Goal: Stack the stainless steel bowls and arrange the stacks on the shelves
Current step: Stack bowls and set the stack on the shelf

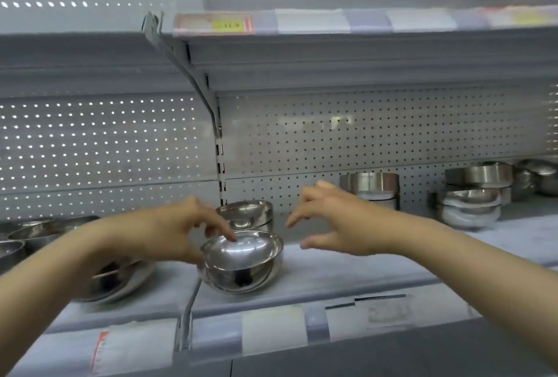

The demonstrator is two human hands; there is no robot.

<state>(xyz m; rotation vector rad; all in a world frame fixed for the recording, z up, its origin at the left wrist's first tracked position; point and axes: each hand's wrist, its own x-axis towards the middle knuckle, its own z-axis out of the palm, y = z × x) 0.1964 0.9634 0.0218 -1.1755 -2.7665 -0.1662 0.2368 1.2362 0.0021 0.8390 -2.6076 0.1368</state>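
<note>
Both hands are held out over the middle shelf (347, 274). By the left hand (169, 231), loosely curled fingers are laid on the upper rim of a small front stack of steel bowls (241, 262) at the shelf's front edge; whether it is truly gripped cannot be told. The right hand (338, 225) is spread wide, fingers apart, and nothing is held by it. The bowls are judged light, rigid and slippery when nested, so the stack is best clasped at opposite rims. Just behind, a second stack (247, 215) is seen. More bowls (27, 237) are set at the left, and straight-sided tins (370, 185) and further bowls (468, 204) lie far right.
</note>
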